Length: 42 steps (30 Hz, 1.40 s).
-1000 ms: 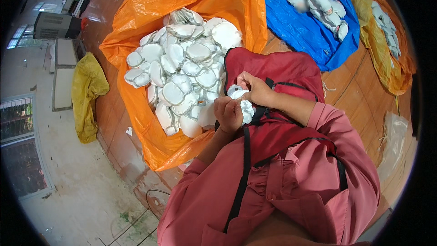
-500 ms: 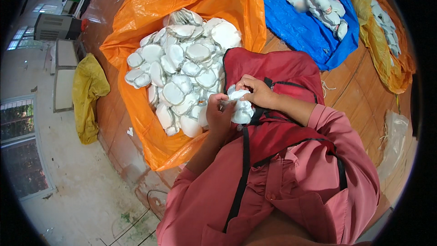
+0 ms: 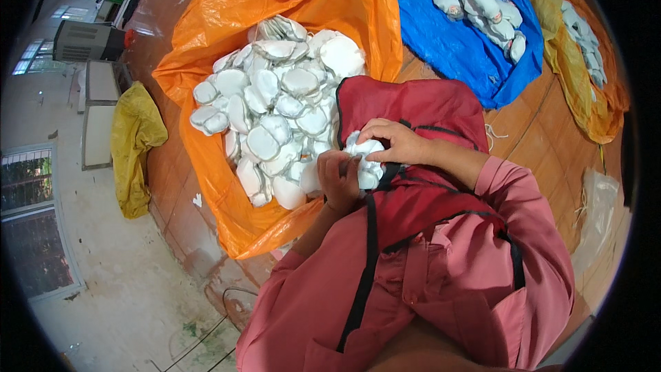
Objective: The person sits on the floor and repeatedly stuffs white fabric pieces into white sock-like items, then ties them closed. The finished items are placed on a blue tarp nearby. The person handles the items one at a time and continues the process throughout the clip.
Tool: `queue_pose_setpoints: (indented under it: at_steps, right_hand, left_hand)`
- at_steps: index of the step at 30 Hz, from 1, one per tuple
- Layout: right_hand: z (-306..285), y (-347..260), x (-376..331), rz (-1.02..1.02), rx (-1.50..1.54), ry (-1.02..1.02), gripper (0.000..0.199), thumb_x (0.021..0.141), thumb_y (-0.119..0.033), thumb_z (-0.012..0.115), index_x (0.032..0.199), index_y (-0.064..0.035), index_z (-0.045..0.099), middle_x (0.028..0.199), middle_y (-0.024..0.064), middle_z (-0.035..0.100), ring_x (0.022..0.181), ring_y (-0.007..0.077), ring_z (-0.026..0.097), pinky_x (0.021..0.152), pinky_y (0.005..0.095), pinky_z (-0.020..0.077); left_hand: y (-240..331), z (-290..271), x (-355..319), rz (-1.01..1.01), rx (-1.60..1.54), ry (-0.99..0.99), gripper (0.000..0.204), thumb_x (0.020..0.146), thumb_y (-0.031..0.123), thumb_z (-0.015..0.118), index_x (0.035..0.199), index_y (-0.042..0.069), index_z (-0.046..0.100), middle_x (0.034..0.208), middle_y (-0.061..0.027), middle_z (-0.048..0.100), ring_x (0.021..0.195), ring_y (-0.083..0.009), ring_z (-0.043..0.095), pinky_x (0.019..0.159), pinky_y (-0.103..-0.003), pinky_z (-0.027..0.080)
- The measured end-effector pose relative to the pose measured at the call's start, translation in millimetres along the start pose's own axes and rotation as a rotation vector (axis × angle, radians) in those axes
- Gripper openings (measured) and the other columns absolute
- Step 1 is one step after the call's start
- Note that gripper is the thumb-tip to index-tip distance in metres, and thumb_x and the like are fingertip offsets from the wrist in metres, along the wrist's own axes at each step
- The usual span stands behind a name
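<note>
- The orange plastic sheet (image 3: 227, 186) is spreading from twelve o'clock down to seven o'clock across the brown tiled floor (image 3: 172, 220); thin, glossy, crumpled film, its edges turning up like a shallow trough.
- The person's pink long-sleeved garment (image 3: 441, 282) with dark straps is filling the five o'clock sector; a dark red cloth (image 3: 420, 114) is lying over the lap at centre.
- The blue plastic sheet (image 3: 454, 48) is lying at one o'clock, carrying a small cluster of white pieces (image 3: 482, 10); a second orange sheet (image 3: 585, 76) at two o'clock is holding a few more.
- The heap of white pieces (image 3: 275, 117) is resting on the orange sheet at eleven o'clock of centre: rounded, cup-like, soft-looking fabric shapes, matte, loosely overlapping.
- A yellow cloth (image 3: 134, 145) is lying crumpled at nine o'clock, well apart from the heap.
- The white piece in hand (image 3: 365, 158) is sitting at centre over the red cloth, just beside the heap; bunched, pliant.
- The right hand (image 3: 396, 141) is curling over its top, fingers closed on it.
- The left hand (image 3: 339, 179) is pinching its lower left edge, fingers narrow.
- Judgement: one piece is being worked between both hands, midway through handling. Which sheet finished pieces belong on cannot be told. The soft fabric is calling for a light two-handed pinch, not a squeeze.
</note>
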State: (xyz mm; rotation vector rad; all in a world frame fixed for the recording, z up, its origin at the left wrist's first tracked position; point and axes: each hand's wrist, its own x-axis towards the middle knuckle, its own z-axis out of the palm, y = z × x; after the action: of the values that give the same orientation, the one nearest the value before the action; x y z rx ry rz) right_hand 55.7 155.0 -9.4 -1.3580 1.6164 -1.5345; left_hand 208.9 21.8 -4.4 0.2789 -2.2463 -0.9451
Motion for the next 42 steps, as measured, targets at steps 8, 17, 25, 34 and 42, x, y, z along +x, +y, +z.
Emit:
queue_pose_setpoints:
  at_steps: [8, 17, 25, 34, 42]
  right_hand:
    - [5, -17, 14, 0.131, -0.197, -0.01, 0.042, 0.062, -0.018, 0.084, 0.09, -0.0077, 0.054, 0.089, 0.0095, 0.055, 0.091, 0.0319, 0.053, 0.079, 0.0393, 0.0432]
    - [16, 1, 16, 0.107, -0.25, 0.082, 0.041, 0.056, -0.007, 0.081, 0.08, -0.0079, 0.048, 0.085, 0.0087, 0.054, 0.087, 0.0332, 0.052, 0.073, 0.0407, 0.0414]
    - [8, -9, 4, 0.005, -0.23, 0.018, 0.038, 0.064, -0.014, 0.081, 0.09, -0.0082, 0.054, 0.088, 0.0057, 0.056, 0.089, 0.0307, 0.052, 0.077, 0.039, 0.0424]
    - [-9, -27, 2, 0.036, -0.27, -0.069, 0.035, 0.066, -0.026, 0.085, 0.086, -0.0095, 0.061, 0.083, 0.0041, 0.058, 0.082, 0.0262, 0.052, 0.072, 0.0365, 0.0439]
    - [-8, -12, 18, 0.047, -0.405, -0.226, 0.038, 0.061, -0.028, 0.086, 0.077, -0.011, 0.056, 0.082, 0.0107, 0.059, 0.082, 0.0342, 0.057, 0.07, 0.0433, 0.0448]
  left_hand:
    - [1, 7, -4, -0.206, -0.169, 0.038, 0.016, 0.079, 0.0, 0.071, 0.087, 0.007, 0.059, 0.084, -0.0077, 0.059, 0.078, -0.0262, 0.056, 0.07, -0.036, 0.045]
    - [9, 11, -4, 0.047, 0.02, 0.042, 0.016, 0.077, -0.003, 0.069, 0.087, 0.008, 0.062, 0.084, -0.0065, 0.062, 0.082, -0.0279, 0.057, 0.076, -0.038, 0.045]
    - [4, 3, -4, 0.154, -0.002, -0.01, 0.018, 0.076, -0.003, 0.069, 0.089, 0.007, 0.062, 0.081, -0.008, 0.058, 0.079, -0.0278, 0.055, 0.072, -0.038, 0.042]
    - [7, 1, -8, 0.232, 0.005, -0.055, 0.023, 0.076, -0.004, 0.068, 0.095, 0.006, 0.063, 0.085, -0.0088, 0.06, 0.082, -0.0303, 0.057, 0.074, -0.04, 0.044]
    - [-4, -6, -14, 0.093, 0.262, -0.45, 0.021, 0.078, 0.0, 0.064, 0.098, 0.004, 0.062, 0.092, -0.0129, 0.061, 0.085, -0.0337, 0.059, 0.078, -0.044, 0.048]
